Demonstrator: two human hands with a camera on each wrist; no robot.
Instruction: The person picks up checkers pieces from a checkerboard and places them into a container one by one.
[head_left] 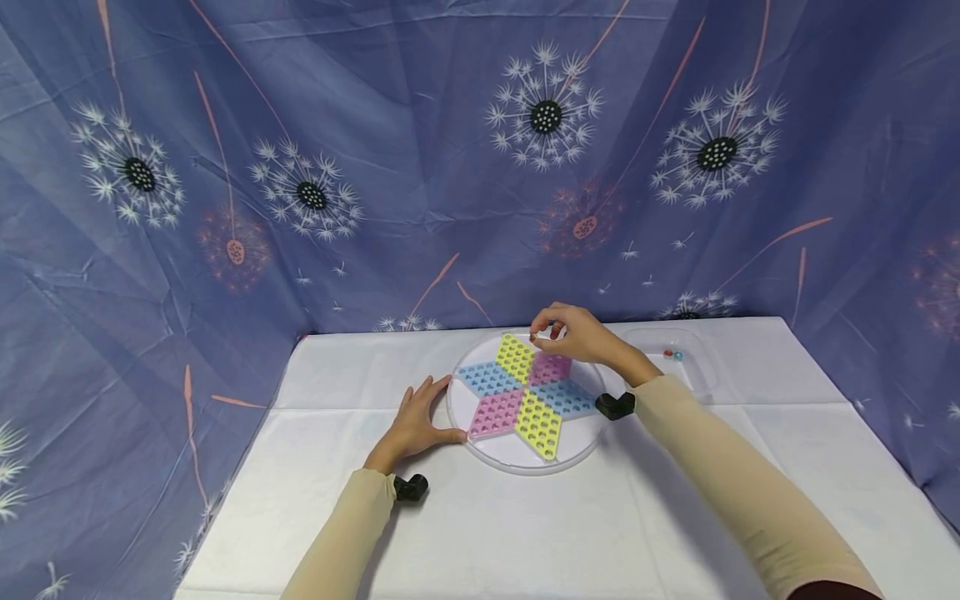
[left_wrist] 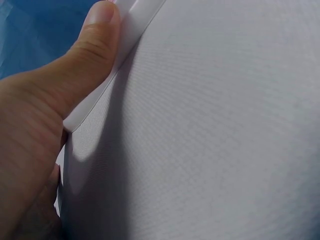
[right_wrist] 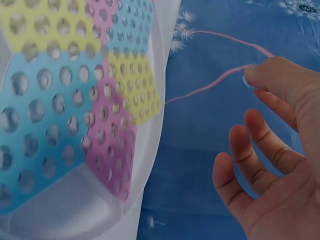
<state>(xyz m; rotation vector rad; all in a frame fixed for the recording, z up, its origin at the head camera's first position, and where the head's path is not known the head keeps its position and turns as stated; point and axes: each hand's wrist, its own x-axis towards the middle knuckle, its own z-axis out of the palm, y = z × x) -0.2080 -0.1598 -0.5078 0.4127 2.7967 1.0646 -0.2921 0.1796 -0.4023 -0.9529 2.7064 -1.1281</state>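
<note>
A round Chinese checkers board [head_left: 528,469] lies on the table, its six-pointed star in yellow, pink and blue diamonds full of holes. Spread along its left rim is my left hand [head_left: 414,423], the thumb and fingertips touching the edge. In the left wrist view the thumb [left_wrist: 97,45] presses on the white rim. My right hand [head_left: 576,335] is raised over the board's far side. Between thumb and index finger it pinches a small glass marble [right_wrist: 248,81], mostly covered by the fingertips; the other fingers are loosely bent.
A clear plastic tray [head_left: 703,371] stands right of the board, partly behind the right forearm. In it lie a red marble [head_left: 668,353] and a blue marble [head_left: 678,356]. White cloth [head_left: 540,533] covers the table, and a blue dandelion-print curtain [head_left: 420,167] hangs behind.
</note>
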